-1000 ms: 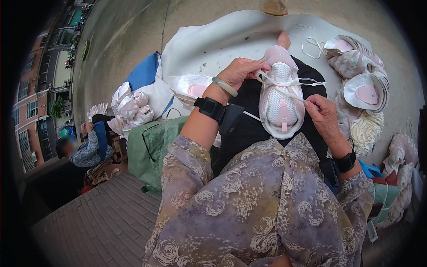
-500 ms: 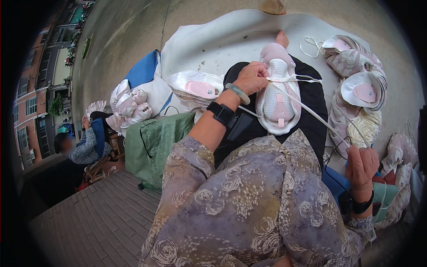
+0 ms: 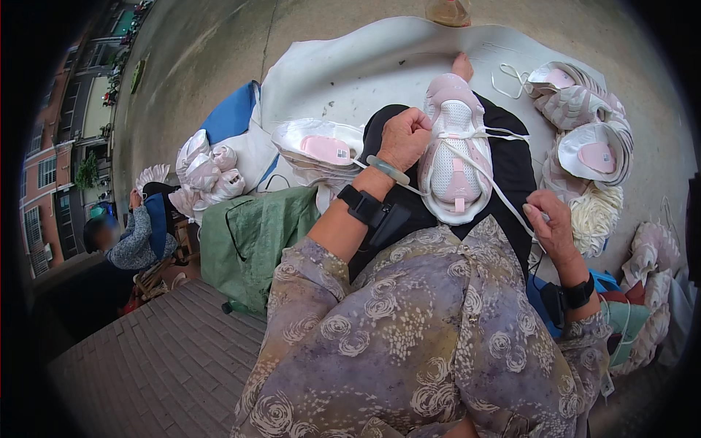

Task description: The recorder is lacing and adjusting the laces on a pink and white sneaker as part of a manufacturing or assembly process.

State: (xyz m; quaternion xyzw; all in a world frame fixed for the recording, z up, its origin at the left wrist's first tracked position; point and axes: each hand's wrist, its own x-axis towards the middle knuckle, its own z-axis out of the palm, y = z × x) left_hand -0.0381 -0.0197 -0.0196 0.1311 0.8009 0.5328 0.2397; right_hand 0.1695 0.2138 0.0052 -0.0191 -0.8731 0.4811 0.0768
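Note:
A pink and white sneaker (image 3: pixel 454 146) lies on my lap, toe pointing away, on black trousers. My left hand (image 3: pixel 402 137) grips its left side by the eyelets. My right hand (image 3: pixel 549 223) sits to the lower right of the shoe and pinches the end of a white shoelace (image 3: pixel 496 188), which runs taut up to the shoe's lacing. Both wrists carry black bands.
Stacks of similar pink sneakers lie to the left (image 3: pixel 315 150) and to the right (image 3: pixel 591 146) on a white sheet (image 3: pixel 350 69). A green sack (image 3: pixel 244 237) sits at the left. Another person (image 3: pixel 128 237) crouches far left. More shoes (image 3: pixel 653 255) pile up at the right edge.
My right hand came back up from low at the right toward the shoe, still holding the lace end. One second ago it was at the shoe's right side. The left hand stayed on the shoe.

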